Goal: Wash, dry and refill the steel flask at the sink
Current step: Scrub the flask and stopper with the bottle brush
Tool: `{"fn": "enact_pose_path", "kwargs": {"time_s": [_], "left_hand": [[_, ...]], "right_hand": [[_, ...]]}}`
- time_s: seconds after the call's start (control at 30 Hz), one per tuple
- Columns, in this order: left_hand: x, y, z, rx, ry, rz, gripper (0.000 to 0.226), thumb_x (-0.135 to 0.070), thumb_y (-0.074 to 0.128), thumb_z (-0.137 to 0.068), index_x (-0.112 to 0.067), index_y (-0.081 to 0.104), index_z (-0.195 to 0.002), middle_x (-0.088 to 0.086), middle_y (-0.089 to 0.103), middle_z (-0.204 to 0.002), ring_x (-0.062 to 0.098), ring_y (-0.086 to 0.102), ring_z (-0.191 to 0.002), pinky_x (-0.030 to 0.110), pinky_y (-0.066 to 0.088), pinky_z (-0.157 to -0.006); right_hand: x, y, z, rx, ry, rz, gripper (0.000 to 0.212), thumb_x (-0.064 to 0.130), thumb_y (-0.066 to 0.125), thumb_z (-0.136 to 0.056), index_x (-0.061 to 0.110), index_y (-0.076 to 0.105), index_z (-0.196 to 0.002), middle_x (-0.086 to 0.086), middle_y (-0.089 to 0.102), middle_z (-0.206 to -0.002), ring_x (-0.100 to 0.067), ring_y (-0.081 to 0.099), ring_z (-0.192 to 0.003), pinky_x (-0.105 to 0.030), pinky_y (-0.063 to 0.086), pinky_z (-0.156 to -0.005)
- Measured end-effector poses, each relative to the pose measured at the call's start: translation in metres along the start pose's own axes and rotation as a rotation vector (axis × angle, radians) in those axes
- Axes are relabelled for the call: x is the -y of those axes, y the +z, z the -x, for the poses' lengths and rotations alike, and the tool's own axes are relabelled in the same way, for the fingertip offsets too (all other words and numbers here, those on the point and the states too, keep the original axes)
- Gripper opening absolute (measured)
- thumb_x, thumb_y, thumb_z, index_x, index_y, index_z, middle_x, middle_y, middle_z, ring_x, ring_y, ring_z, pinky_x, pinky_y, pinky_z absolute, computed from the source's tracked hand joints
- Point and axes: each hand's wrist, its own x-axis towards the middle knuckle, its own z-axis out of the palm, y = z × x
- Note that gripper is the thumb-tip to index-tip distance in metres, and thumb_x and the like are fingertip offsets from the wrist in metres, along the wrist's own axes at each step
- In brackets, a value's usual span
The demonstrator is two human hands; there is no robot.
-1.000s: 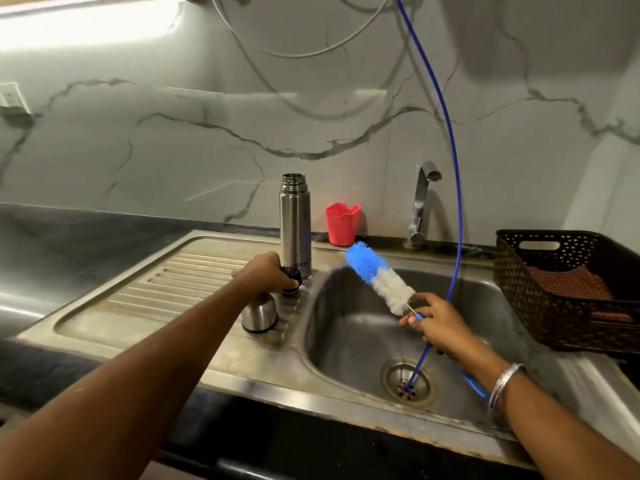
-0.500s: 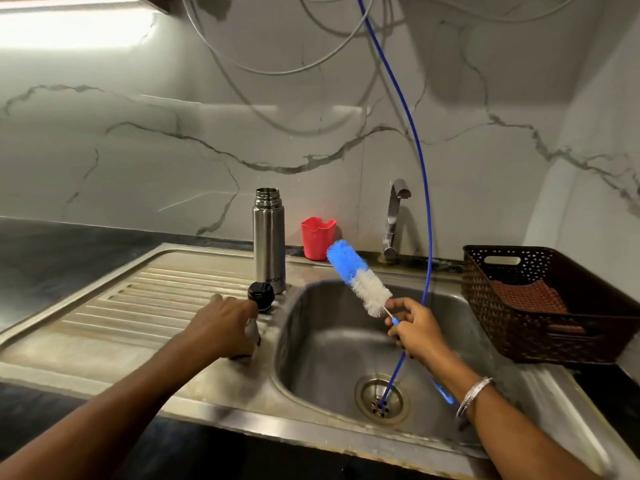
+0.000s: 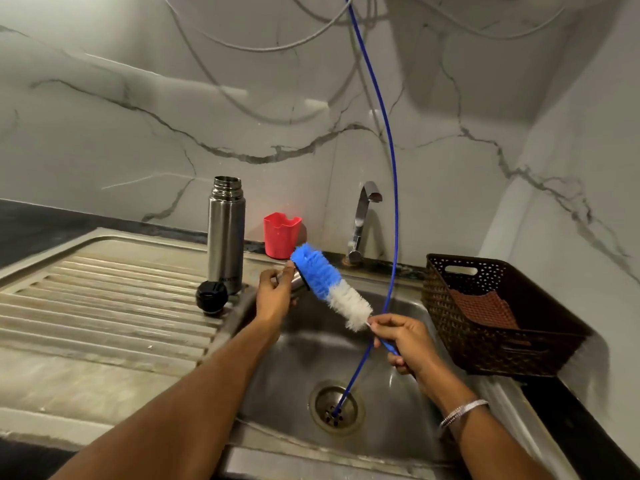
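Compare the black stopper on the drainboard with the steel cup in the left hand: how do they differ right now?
The black stopper is dark and matte; the steel cup is shiny metal. The stopper rests free on the drainboard beside the flask; the cup is held by the left hand over the basin, against the bottle brush. Both are off the open flask.

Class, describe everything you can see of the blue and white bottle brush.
The blue and white bottle brush has fluffy bristles, blue at the tip half, white nearer its thin blue handle. The right hand grips the handle, holding it tilted over the steel sink basin. Its blue end meets the small steel cup held by the left hand.
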Motion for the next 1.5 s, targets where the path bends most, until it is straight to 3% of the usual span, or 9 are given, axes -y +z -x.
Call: {"fn": "enact_pose_path", "kwargs": {"time_s": [0.2, 0.5, 0.57, 0.8, 0.93, 1.03, 1.2, 1.37, 1.5], "left_hand": [[0.014, 0.002, -0.026, 0.034, 0.008, -0.037, 0.018, -0.037, 0.052, -0.106, -0.02, 0.058, -0.105, 0.006, 0.067, -0.108, 0.028, 0.069, -0.094, 0.037, 0.058, -0.069], [0.012, -0.007, -0.029, -0.01, 0.058, -0.255, 0.036, -0.046, 0.052, -0.104, -0.014, 0.058, -0.119, 0.011, 0.065, -0.121, 0.026, 0.067, -0.105, 0.05, 0.06, -0.09], [0.008, -0.011, -0.029, -0.052, 0.116, -0.323, 0.034, -0.041, 0.048, -0.106, -0.012, 0.063, -0.118, 0.009, 0.069, -0.116, 0.024, 0.066, -0.105, 0.042, 0.055, -0.095], [-0.006, -0.02, -0.025, -0.014, 0.143, -0.126, 0.029, -0.04, 0.051, -0.106, -0.021, 0.07, -0.118, 0.004, 0.074, -0.105, 0.019, 0.071, -0.089, 0.035, 0.06, -0.076], [0.002, -0.024, -0.029, 0.115, 0.301, -0.458, 0.042, -0.044, 0.044, -0.108, -0.021, 0.067, -0.135, 0.002, 0.073, -0.111, 0.016, 0.062, -0.104, 0.033, 0.048, -0.099], [0.006, -0.019, -0.025, 0.212, 0.255, -0.485, 0.039, -0.039, 0.04, -0.11, -0.022, 0.063, -0.137, -0.003, 0.064, -0.089, 0.015, 0.058, -0.09, 0.03, 0.051, -0.085], [0.006, -0.018, -0.021, 0.226, 0.198, -0.452, 0.029, -0.038, 0.045, -0.109, -0.019, 0.066, -0.113, 0.0, 0.062, -0.084, 0.016, 0.062, -0.081, 0.033, 0.058, -0.072], [-0.001, -0.021, -0.022, -0.028, 0.371, -0.615, 0.041, -0.051, 0.047, -0.105, -0.021, 0.072, -0.117, 0.003, 0.07, -0.091, 0.023, 0.061, -0.089, 0.034, 0.043, -0.078], [-0.005, -0.018, -0.018, -0.109, 0.354, -0.616, 0.044, -0.054, 0.047, -0.103, -0.02, 0.074, -0.101, 0.002, 0.069, -0.08, 0.026, 0.063, -0.085, 0.033, 0.038, -0.074]], "right_hand": [[-0.005, -0.013, -0.009, 0.156, 0.083, 0.033, 0.019, 0.008, 0.066, -0.095, 0.018, 0.078, -0.105, -0.009, 0.064, -0.073, -0.011, 0.031, -0.041, -0.015, 0.021, -0.039], [0.004, -0.03, -0.001, 0.226, 0.087, 0.034, 0.023, 0.003, 0.061, -0.095, 0.008, 0.074, -0.113, -0.012, 0.065, -0.079, -0.011, 0.035, -0.043, -0.019, 0.026, -0.037], [0.005, -0.034, -0.002, 0.235, 0.112, 0.028, 0.024, 0.001, 0.059, -0.096, 0.006, 0.073, -0.114, -0.012, 0.067, -0.08, -0.013, 0.039, -0.044, -0.021, 0.029, -0.039], [-0.006, -0.042, -0.009, 0.279, 0.216, 0.059, 0.027, 0.004, 0.053, -0.1, 0.009, 0.069, -0.12, -0.008, 0.067, -0.081, -0.01, 0.037, -0.045, -0.02, 0.027, -0.039], [-0.008, -0.037, -0.006, 0.397, 0.26, 0.144, 0.024, 0.005, 0.051, -0.101, 0.008, 0.067, -0.119, -0.007, 0.066, -0.079, -0.009, 0.035, -0.047, -0.02, 0.022, -0.042], [-0.007, -0.033, -0.007, 0.367, 0.21, 0.139, 0.023, 0.005, 0.05, -0.102, 0.005, 0.07, -0.114, -0.012, 0.067, -0.08, -0.01, 0.039, -0.041, -0.018, 0.028, -0.037], [-0.01, -0.026, -0.014, 0.35, 0.246, 0.035, 0.024, 0.003, 0.051, -0.1, 0.0, 0.066, -0.118, -0.01, 0.062, -0.076, -0.011, 0.041, -0.041, -0.02, 0.034, -0.037], [-0.012, -0.015, -0.013, 0.136, 0.026, 0.215, 0.03, 0.003, 0.079, -0.083, 0.004, 0.066, -0.11, -0.013, 0.071, -0.079, -0.02, 0.067, -0.063, -0.035, 0.059, -0.062], [-0.021, -0.013, -0.023, -0.115, -0.244, 0.524, 0.007, 0.018, 0.08, -0.085, 0.021, 0.075, -0.082, 0.003, 0.073, -0.07, -0.013, 0.069, -0.07, -0.047, 0.061, -0.078]]}}
